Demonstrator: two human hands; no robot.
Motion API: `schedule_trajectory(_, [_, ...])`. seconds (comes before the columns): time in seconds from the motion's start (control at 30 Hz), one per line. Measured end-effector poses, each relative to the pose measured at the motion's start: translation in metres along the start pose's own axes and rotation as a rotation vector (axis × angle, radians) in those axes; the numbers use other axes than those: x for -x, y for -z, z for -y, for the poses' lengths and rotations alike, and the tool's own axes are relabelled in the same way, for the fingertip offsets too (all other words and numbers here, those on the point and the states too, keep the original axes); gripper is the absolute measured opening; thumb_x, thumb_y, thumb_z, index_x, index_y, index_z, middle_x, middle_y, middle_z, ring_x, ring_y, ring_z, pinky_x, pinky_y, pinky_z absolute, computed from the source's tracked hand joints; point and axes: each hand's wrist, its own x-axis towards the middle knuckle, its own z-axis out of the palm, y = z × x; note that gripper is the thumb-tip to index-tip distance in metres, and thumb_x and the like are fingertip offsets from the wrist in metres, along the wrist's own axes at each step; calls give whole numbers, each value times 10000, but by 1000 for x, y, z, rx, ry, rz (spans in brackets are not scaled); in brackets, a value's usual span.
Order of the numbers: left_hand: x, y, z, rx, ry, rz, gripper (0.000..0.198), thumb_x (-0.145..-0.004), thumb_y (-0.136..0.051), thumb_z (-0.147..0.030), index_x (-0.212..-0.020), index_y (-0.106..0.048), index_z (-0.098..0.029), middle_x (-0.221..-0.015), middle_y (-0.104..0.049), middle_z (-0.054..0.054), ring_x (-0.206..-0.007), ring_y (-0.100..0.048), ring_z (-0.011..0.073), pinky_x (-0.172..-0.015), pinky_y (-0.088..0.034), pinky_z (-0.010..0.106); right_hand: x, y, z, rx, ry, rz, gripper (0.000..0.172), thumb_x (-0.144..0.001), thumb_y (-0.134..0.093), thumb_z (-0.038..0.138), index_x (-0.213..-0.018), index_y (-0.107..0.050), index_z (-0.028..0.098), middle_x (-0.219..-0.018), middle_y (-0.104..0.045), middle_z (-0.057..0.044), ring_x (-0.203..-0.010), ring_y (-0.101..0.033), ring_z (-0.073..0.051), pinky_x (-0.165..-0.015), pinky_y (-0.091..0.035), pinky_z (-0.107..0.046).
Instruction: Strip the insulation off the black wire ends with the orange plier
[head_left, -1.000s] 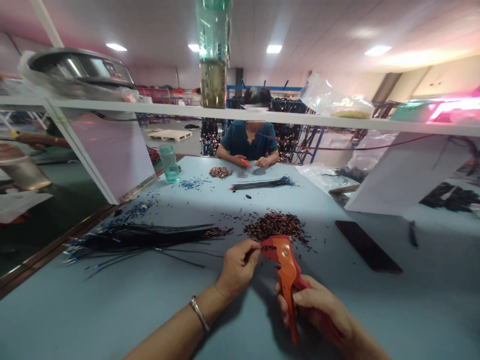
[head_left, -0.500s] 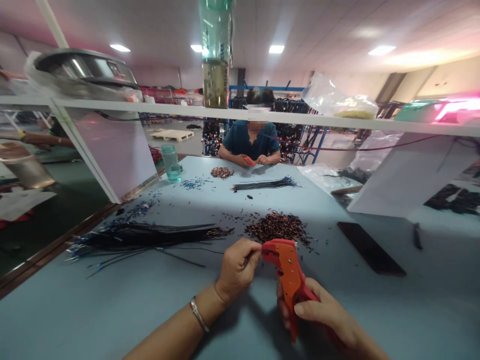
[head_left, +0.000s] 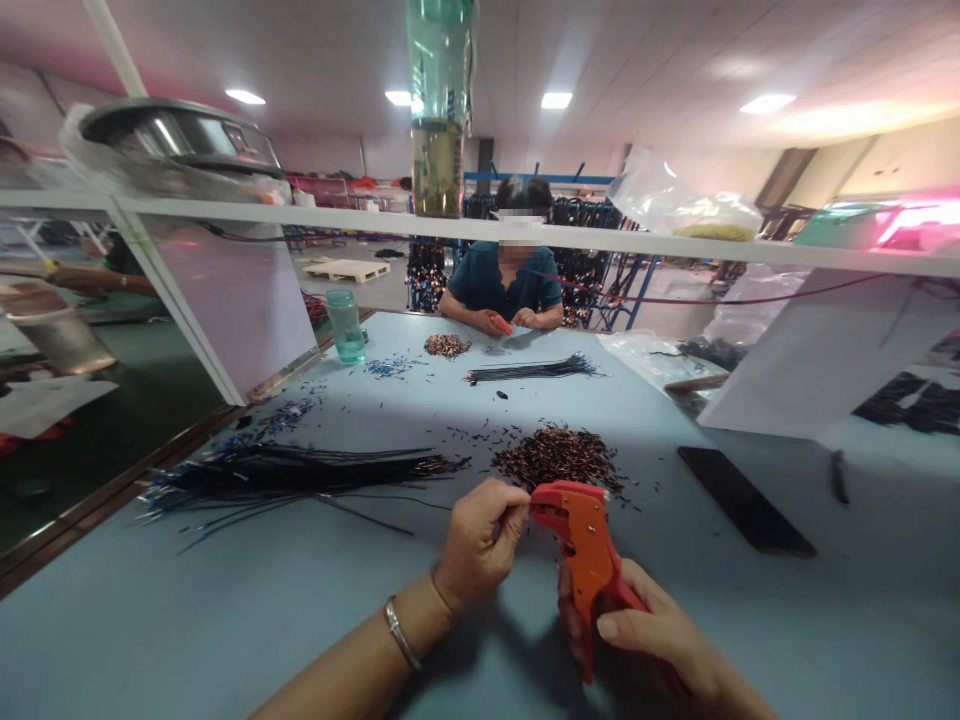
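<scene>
Hands: 2. Right hand (head_left: pixel 652 640) is wrapped tight round the handles of 1 orange plastic stripping tool (head_left: pixel 586 545), near centre on the blue table (head_left: pixel 225 620); the wrist is cut off by the frame edge. Left hand (head_left: pixel 480 545) is pinched closed against the tool's head; what it pinches is too small to make out. Just beyond, 1 heap of coppery scraps (head_left: pixel 559 455); left, 1 bundle of thin black wires (head_left: pixel 300 470); right, 1 flat dark phone (head_left: pixel 746 500).
</scene>
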Motion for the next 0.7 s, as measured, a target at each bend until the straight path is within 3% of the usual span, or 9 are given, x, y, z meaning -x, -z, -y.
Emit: schedule_trajectory(0.7, [-2, 4, -6, -33, -63, 17, 148, -908, -496, -184, -820, -615, -178, -641, -576, 14, -586, -508, 120, -556, -393, 226, 2, 1, 0, -49, 9, 7, 368, -665, -757, 341, -944, -655, 125, -731, -648, -61, -638, -600, -183, -543, -494, -268])
